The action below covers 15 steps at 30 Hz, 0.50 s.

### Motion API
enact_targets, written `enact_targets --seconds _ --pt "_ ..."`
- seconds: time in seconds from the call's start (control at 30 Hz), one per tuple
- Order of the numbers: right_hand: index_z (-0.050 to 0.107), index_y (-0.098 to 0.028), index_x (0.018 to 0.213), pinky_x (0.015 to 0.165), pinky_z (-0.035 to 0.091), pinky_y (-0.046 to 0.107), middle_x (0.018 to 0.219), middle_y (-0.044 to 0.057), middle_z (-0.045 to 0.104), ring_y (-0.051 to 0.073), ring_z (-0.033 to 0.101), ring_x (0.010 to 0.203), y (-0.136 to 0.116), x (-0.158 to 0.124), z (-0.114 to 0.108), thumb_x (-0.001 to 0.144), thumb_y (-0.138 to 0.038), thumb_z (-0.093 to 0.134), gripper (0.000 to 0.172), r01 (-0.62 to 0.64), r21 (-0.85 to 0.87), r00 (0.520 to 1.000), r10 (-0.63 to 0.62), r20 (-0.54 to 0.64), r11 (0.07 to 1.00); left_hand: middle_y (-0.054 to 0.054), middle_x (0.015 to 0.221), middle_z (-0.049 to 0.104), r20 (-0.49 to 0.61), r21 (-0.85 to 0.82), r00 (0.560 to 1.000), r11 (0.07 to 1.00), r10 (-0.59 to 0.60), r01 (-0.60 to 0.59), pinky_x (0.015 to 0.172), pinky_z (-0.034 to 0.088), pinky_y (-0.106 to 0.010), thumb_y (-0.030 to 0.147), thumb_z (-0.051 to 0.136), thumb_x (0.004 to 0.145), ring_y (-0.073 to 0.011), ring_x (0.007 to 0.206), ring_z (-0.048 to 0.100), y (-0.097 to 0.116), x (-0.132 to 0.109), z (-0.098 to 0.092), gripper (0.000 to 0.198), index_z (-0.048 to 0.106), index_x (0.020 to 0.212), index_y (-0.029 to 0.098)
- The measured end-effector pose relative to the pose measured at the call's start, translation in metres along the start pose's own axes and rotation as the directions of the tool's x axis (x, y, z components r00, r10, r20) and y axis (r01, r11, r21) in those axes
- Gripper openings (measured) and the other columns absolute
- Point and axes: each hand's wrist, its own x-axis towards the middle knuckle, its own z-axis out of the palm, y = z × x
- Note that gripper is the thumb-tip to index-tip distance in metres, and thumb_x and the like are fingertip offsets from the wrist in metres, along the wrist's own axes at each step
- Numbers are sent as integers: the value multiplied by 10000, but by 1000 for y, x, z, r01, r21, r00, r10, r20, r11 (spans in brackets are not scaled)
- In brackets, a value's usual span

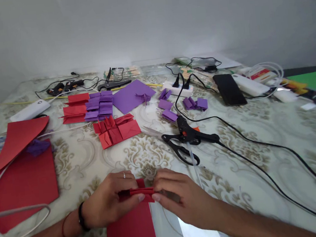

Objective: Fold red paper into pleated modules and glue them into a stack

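Both of my hands meet near the front edge of the table, pinching a small folded red paper piece (142, 191). My left hand (110, 200), with a ring and a dark wristband, grips its left end. My right hand (181, 199) grips the right end with closed fingers. Under them lies a red paper sheet (131, 232). Black scissors (178, 146) and a black glue gun (189, 132) lie just beyond my right hand.
Folded red pieces (116, 131) and purple pieces (99, 104) lie mid-table, with a purple sheet (131, 95) behind. Large red sheets (19, 176) and a white cable (17, 212) are at left. A black cord (264, 148), phone (228, 87) and power strip (177, 89) lie to the right.
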Motion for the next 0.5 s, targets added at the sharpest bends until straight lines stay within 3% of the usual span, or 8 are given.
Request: enact_targets --seconds 0.17,0.5 --pt "644 -194 899 685 484 273 832 21 608 150 602 763 0 1 -3 1019 -189 516 176 -77 50 997 76 10 996 37 669 469 -7 8 998 998 -57 57 592 364 -245 232 572 979 -109 626 458 -4 -1 -3 357 463 644 177" --pt "449 -220 770 630 399 255 752 -15 511 138 511 696 -2 5 -8 988 -168 454 224 -105 90 994 101 49 990 36 681 480 15 -13 997 997 -79 79 592 362 -238 242 581 978 -106 627 450 -5 -1 -5 318 513 676 171"
